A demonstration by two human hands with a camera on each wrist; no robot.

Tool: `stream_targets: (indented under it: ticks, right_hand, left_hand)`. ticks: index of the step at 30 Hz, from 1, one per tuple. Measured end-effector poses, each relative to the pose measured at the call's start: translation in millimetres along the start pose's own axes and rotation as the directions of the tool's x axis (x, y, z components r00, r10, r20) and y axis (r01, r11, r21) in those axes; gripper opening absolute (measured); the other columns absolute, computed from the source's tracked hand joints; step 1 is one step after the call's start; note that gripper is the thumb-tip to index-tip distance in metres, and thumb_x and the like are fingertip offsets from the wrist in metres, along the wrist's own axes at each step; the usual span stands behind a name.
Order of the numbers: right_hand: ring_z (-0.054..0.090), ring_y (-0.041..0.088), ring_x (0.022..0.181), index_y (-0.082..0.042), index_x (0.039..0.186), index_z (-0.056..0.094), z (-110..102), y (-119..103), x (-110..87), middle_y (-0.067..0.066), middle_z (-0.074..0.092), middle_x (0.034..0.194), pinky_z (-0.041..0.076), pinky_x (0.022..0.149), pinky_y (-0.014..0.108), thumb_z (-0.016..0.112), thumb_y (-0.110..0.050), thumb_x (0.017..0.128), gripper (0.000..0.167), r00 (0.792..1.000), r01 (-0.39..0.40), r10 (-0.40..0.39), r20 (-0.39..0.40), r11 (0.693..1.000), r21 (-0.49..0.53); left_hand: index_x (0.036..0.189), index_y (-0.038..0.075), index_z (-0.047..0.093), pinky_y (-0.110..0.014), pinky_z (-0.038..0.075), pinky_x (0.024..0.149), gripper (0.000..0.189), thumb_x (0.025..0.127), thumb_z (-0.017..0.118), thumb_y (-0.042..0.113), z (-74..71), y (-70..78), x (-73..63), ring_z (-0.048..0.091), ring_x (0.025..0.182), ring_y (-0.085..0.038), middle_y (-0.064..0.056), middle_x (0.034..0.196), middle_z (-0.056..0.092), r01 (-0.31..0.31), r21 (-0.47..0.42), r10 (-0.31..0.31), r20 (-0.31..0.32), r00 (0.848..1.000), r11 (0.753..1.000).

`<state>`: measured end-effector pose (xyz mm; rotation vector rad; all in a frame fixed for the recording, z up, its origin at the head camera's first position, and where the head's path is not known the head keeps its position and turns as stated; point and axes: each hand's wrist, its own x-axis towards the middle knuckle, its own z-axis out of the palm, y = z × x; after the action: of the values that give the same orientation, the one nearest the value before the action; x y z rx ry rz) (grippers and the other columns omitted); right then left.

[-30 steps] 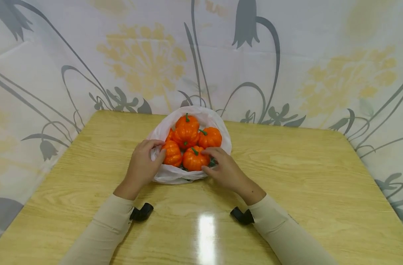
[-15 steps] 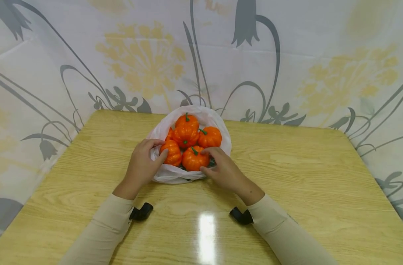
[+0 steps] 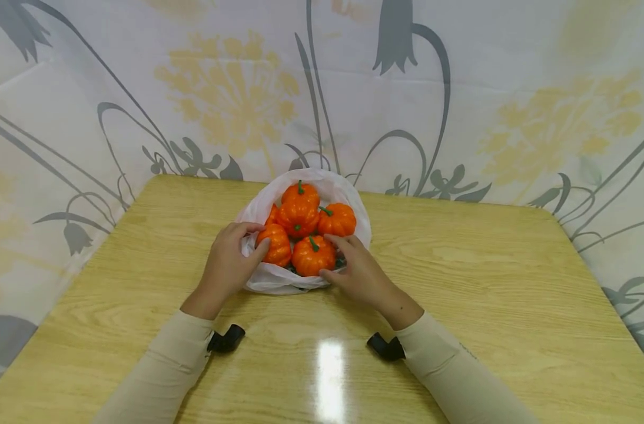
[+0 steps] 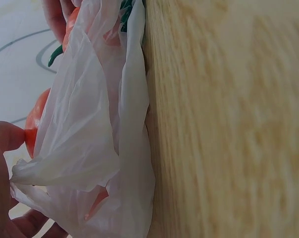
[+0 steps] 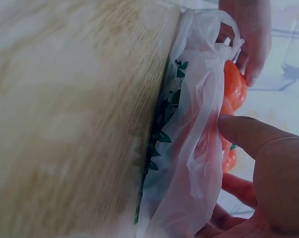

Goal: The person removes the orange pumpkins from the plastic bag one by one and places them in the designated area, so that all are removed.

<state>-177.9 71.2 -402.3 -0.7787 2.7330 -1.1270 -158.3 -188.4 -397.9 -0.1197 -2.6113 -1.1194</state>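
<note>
A white plastic bag (image 3: 279,284) with its mouth spread wide holds several small orange pumpkins with green stems. My left hand (image 3: 228,259) holds the front left pumpkin (image 3: 275,247), its thumb on the near side and fingertips on the far side. The right hand (image 3: 360,272) grips the front pumpkin (image 3: 315,259) by its right side, between thumb and fingers. In the left wrist view, the thumb (image 4: 7,136) presses on orange skin above the bag's edge. Dark green leaf shapes (image 5: 162,136) show low on the bag in the right wrist view.
The bag stands on a wooden table (image 3: 486,306), near its back edge. Behind rises a patterned wall covering (image 3: 354,118) with grey and yellow flowers. Other pumpkins (image 3: 337,220) lie behind the two held ones. Black wrist mounts (image 3: 226,340) sit under both sleeves.
The front pumpkin has shifted slightly toward me under the right hand. The right fingers have closed a little further around its side. The left hand keeps nearly the same place.
</note>
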Motion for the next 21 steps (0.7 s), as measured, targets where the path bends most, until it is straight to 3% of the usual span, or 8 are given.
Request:
stream_targets:
  ticks: [8, 16, 21]
  right_hand:
    - [0.056, 0.018, 0.085, -0.002, 0.148, 0.046, 0.4, 0.2, -0.8, 0.018, 0.050, 0.126, 0.052, 0.077, 0.028, 0.077, -0.025, 0.089, 0.070, 0.999, -0.030, 0.030, 0.016, 1.000, -0.009]
    - [0.058, 0.028, 0.119, -0.003, 0.146, 0.044, 0.5, 0.4, -0.7, 0.016, 0.049, 0.145, 0.053, 0.098, 0.041, 0.077, -0.023, 0.088, 0.070, 1.000, -0.009, 0.009, 0.030, 1.000, 0.015]
    - [0.055, 0.029, 0.129, -0.003, 0.145, 0.044, 1.0, 0.3, -0.5, 0.015, 0.051, 0.146, 0.048, 0.107, 0.043, 0.077, -0.023, 0.089, 0.068, 1.000, 0.006, -0.006, 0.027, 1.000, 0.012]
  left_hand:
    - [0.117, 0.005, 0.068, -0.049, 0.042, 0.101, 0.031, 0.093, 0.069, 0.024, -0.2, 0.8, -0.6, 0.054, 0.110, -0.032, -0.015, 0.115, 0.064, 0.008, 0.001, -0.008, 0.004, 1.000, 1.000]
    - [0.117, 0.005, 0.067, -0.050, 0.043, 0.101, 0.031, 0.093, 0.070, 0.024, -0.3, 1.0, -1.1, 0.055, 0.110, -0.033, -0.015, 0.115, 0.064, 0.006, -0.001, -0.006, 0.004, 1.000, 1.000]
    - [0.117, 0.005, 0.068, -0.050, 0.043, 0.100, 0.031, 0.092, 0.070, 0.024, -0.7, 1.0, -1.0, 0.055, 0.109, -0.033, -0.015, 0.114, 0.064, -0.002, -0.007, 0.002, -0.001, 1.000, 1.000]
